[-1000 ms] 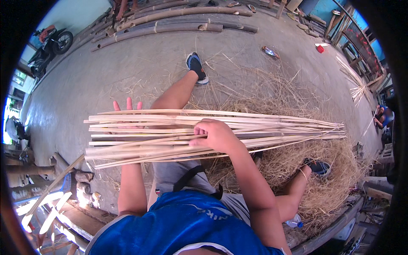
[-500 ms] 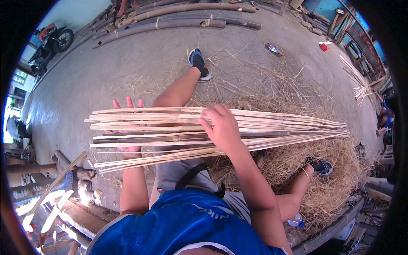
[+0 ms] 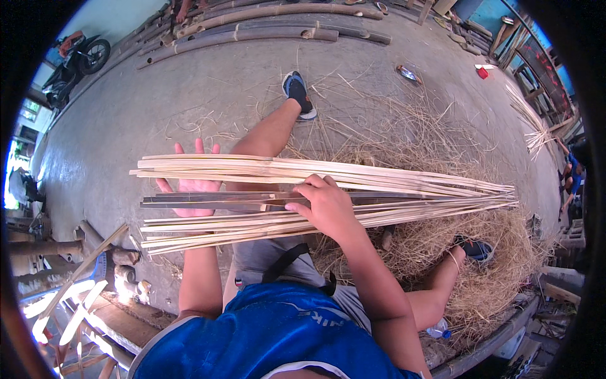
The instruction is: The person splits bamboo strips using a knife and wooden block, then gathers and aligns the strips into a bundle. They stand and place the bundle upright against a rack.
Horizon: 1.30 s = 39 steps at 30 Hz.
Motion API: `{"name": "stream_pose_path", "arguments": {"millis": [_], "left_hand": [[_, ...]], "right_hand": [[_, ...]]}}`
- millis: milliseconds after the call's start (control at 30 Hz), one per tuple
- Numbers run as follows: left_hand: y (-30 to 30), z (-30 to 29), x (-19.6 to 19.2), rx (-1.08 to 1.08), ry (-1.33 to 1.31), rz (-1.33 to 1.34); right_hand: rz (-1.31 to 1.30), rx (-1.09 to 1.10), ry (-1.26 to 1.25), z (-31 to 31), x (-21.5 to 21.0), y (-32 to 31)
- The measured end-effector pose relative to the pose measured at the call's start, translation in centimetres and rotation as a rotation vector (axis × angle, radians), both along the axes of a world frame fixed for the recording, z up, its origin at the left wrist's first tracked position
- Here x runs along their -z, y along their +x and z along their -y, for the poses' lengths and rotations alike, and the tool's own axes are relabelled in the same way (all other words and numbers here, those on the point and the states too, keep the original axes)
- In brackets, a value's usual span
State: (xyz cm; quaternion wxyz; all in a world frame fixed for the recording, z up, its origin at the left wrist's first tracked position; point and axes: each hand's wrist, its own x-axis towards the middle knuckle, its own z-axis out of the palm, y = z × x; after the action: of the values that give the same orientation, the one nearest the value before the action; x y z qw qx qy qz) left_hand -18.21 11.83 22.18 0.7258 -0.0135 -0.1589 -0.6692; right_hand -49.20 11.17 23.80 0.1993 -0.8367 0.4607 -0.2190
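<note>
Your left hand (image 3: pixel 189 185) lies palm-up with fingers spread flat beneath the bundle of split bamboo strips (image 3: pixel 379 189), supporting its left end. Your right hand (image 3: pixel 325 205) rests on top of the bundle near its middle, fingers curled over the strips; whether it pinches a single strip cannot be told. The strips lie roughly horizontal across your lap, fanned apart at the left and converging to a point at the right. Below and to the right sits a heap of straw-coloured shavings (image 3: pixel 486 265) on the concrete floor (image 3: pixel 126 107). Your outstretched leg ends in a blue shoe (image 3: pixel 298 91). Whole bamboo poles (image 3: pixel 265 31) lie along the far edge
</note>
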Motion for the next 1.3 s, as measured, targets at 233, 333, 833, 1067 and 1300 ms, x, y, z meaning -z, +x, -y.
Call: {"name": "stream_pose_path", "arguments": {"millis": [233, 333, 833, 1067, 1300], "left_hand": [[0.1, -0.2, 0.3, -0.040, 0.139, 0.001], [0.1, -0.1, 0.7, -0.033, 0.091, 0.005], [0.0, -0.8, 1.9, -0.014, -0.003, 0.049], [-0.3, -0.7, 1.8, -0.023, -0.021, 0.053], [-0.1, -0.9, 1.7, -0.027, 0.045, 0.003]], "right_hand": [[0.064, 0.045, -0.358, 1.2, 0.1, 0.1], [0.263, 0.003, -0.367, 2.1, 0.2, -0.3], [0.201, 0.012, -0.313, 3.6, 0.7, 0.5], [0.313, 0.019, -0.099, 3.0, 1.3, 0.5], [0.238, -0.050, -0.093, 0.1, 1.3, 2.5]]}}
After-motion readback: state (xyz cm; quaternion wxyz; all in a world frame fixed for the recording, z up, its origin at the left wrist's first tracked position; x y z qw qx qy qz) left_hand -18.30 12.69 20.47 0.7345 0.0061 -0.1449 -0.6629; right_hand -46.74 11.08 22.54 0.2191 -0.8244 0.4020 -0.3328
